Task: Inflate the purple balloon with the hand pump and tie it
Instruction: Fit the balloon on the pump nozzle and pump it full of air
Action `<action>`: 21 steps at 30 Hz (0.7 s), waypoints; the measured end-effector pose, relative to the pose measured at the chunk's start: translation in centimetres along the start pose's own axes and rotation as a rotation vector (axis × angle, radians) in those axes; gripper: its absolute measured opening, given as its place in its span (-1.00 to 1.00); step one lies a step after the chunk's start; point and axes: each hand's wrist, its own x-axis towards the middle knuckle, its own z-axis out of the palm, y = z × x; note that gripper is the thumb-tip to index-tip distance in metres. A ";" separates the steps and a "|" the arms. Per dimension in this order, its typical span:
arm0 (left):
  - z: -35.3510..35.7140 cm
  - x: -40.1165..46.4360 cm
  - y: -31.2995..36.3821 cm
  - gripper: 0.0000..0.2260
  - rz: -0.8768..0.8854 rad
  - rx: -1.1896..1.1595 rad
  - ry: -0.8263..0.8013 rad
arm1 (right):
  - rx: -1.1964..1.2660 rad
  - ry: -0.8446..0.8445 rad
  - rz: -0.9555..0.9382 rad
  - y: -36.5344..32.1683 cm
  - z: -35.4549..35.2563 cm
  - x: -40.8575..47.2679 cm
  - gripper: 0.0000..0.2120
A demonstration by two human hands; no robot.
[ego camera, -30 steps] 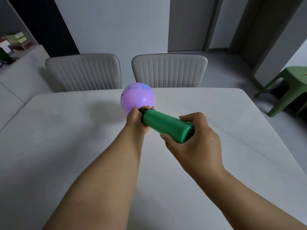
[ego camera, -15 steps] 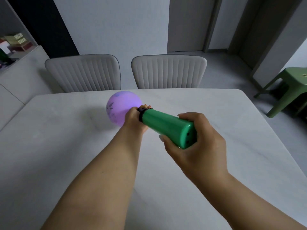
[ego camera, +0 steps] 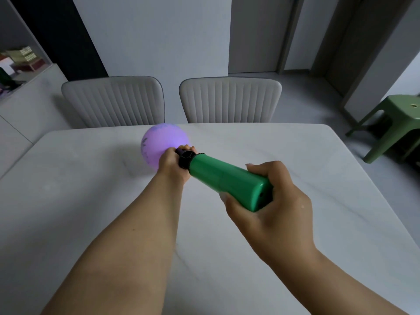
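White marble table (ego camera: 91, 201) with two chairs (ego camera: 229, 101) behind. Left hand (ego camera: 173, 163) pinches the balloon (ego camera: 164, 145) neck onto the pump (ego camera: 227, 181) nozzle; right hand (ego camera: 270, 201) is wrapped around the pump's rear end. Balloon hangs partly inflated over the table, judged light, soft and puncture-prone: hold it at the neck.

There is one view only, from the camera on my head. It looks forward and down over my forearms, close to my left hand (ego camera: 172, 163) and right hand (ego camera: 270, 201), across the white tabletop (ego camera: 295, 155) to two chairs (ego camera: 229, 101) at its far edge, with wide-angle bending at the sides.
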 end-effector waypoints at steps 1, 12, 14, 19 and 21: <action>0.2 -0.3 -0.3 -0.72 0.008 0.026 0.008 | -0.015 -0.003 -0.003 0.0 0.3 0.1 -0.59; 1.5 -1.3 -1.9 -0.70 0.016 0.193 -0.217 | 0.442 -0.798 0.854 1.1 0.0 3.0 -0.62; 1.5 -1.2 -1.7 -0.71 0.016 0.184 -0.199 | 0.636 -0.829 0.923 1.4 -0.7 2.9 -0.69; 1.3 -0.8 -1.0 -0.69 0.007 0.175 -0.135 | 0.844 -0.910 0.992 1.7 -1.4 2.6 -0.56; 1.6 -1.4 -1.9 -0.69 -0.010 0.181 -0.144 | 0.888 -0.918 1.018 1.9 -0.6 2.9 -0.55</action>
